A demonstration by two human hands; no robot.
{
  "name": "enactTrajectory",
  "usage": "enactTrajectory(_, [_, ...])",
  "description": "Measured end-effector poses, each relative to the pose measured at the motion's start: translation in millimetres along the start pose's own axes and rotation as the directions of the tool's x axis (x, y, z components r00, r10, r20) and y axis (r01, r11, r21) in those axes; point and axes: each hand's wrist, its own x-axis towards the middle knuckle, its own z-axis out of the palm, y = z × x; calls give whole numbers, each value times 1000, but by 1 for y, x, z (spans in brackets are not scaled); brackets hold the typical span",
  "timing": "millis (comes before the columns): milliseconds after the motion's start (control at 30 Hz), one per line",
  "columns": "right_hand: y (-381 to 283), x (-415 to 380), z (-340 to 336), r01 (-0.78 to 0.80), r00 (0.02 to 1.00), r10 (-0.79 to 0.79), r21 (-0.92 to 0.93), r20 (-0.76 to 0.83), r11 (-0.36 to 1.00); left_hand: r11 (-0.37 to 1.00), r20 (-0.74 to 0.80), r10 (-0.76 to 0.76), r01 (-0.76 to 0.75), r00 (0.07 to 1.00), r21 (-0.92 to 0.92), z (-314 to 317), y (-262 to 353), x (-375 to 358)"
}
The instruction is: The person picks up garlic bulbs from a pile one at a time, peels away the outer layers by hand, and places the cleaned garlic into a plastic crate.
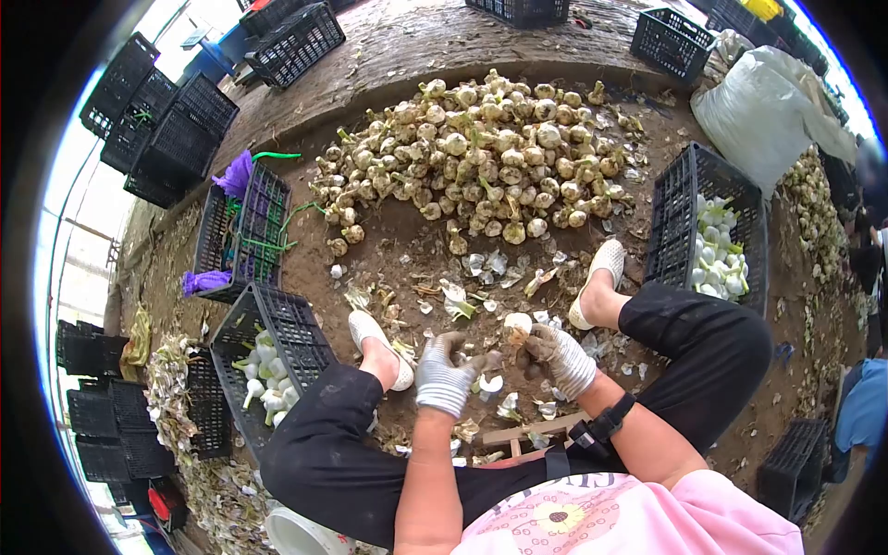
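Observation:
A garlic bulb (518,323) with a pale top is held in the gloved fingers of my right hand (555,357), between my knees. My left hand (446,372), also gloved, is a short way to the left with its fingers curled; what they hold, if anything, I cannot make out. Below and between the hands a white peeled piece (490,383) lies over the ground. Beyond my feet is a big heap of unpeeled garlic bulbs (490,157). Loose skins (458,301) are scattered on the soil.
Black crates with clean white bulbs stand by my left knee (314,338) and right knee (758,217). A crate with purple and green netting (264,217) is at the left. A white sack (758,106) stands upper right. A person in blue (862,407) is at the right edge.

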Motion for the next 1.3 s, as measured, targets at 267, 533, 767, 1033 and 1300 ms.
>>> enactTrajectory(267, [7, -6, 15, 223, 955, -251, -179, -158, 958, 953, -131, 299, -290, 945, 87, 29, 69, 3])
enactTrajectory(533, [-11, -17, 9, 48, 999, -47, 297, -12, 953, 902, 15, 355, -338, 935, -270, 28, 59, 16])
enactTrajectory(767, [-16, -21, 11, -6, 999, -12, 330, 52, 944, 909, -73, 221, -232, 973, -347, 21, 68, 5])
enactTrajectory(1033, [4, -8, 16, 202, 975, -189, 118, -117, 972, 832, -155, 530, -475, 834, 287, 26, 80, -1])
enactTrajectory(1300, [-18, -21, 15, 42, 997, -50, 135, 54, 990, 893, -115, 216, -243, 970, -378, 29, 62, 15])
